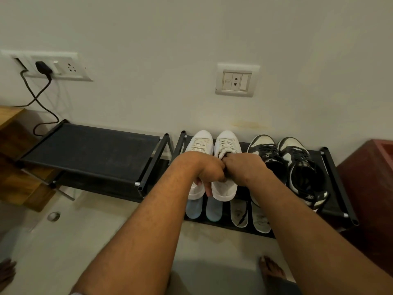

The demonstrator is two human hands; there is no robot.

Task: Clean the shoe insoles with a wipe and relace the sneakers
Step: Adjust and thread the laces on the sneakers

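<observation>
step: relacing, probably | left hand [209,170] grips white leather sneaker [227,189] heel | right hand [244,167] pinches its cream lace [224,154] | next: thread eyelets evenly

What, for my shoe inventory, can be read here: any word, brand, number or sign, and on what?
No text is legible.
Grey insoles: faint print, too blurred to read.
Black-and-white sneaker, heel: pale mark, too blurred to read.
Wall socket: small symbols, too small to read.
</observation>
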